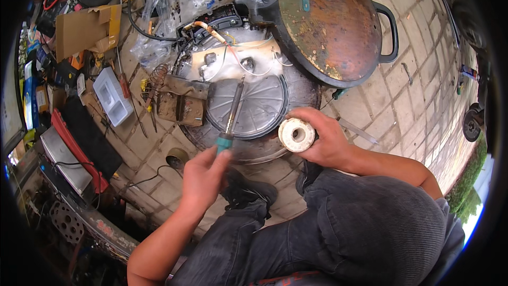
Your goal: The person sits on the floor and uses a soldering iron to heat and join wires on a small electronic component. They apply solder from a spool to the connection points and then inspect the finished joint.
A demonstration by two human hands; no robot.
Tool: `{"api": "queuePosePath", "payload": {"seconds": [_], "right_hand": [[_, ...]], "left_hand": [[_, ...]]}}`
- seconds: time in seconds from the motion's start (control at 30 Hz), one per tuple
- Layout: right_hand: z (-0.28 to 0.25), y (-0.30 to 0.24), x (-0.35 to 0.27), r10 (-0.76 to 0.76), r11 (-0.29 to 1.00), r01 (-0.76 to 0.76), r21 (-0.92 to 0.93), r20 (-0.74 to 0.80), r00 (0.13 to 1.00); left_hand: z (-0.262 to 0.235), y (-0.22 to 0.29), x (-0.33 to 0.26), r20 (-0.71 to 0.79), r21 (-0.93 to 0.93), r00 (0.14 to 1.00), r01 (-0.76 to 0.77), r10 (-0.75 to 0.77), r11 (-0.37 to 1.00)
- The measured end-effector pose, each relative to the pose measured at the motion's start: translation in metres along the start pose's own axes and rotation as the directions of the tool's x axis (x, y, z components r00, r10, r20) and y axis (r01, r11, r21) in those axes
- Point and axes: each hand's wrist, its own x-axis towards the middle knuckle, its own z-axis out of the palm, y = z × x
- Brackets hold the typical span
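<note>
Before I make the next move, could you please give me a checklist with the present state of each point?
1. Soldering iron gripped by its green handle in the left hand: ok.
2. White spool secure in the right hand: ok, the fingers curl around its side.
3. Iron's tip clear of the thin wires: cannot tell; they look close, but this view does not settle the gap.
4. Iron hot: cannot tell, no sign of heat shows.
5. Paving at left free of loose tools: not ok, a red-handled screwdriver lies there.
</note>
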Motion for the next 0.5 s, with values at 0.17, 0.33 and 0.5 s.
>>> {"api": "queuePosePath", "payload": {"seconds": [0.17, 0.33, 0.5], "right_hand": [[-0.001, 0.002, -0.001, -0.002, 1.000, 0.002, -0.015, -0.003, 1.000], [-0.001, 0.001, 0.000, 0.000, 1.000, 0.000, 0.003, -0.001, 1.000], [-0.004, 0.003, -0.004, 0.029, 1.000, -0.029, -0.003, 0.007, 1.000]], "left_hand": [[-0.001, -0.009, -0.009, 0.010, -0.001, 1.000, 0.003, -0.003, 1.000], [-0.006, -0.018, -0.024, 0.011, -0.056, 1.000, -0.005, 0.006, 0.998], [-0.040, -0.046, -0.051, -0.157, -0.107, 0.987, 0.028, -0.044, 0.994]]}}
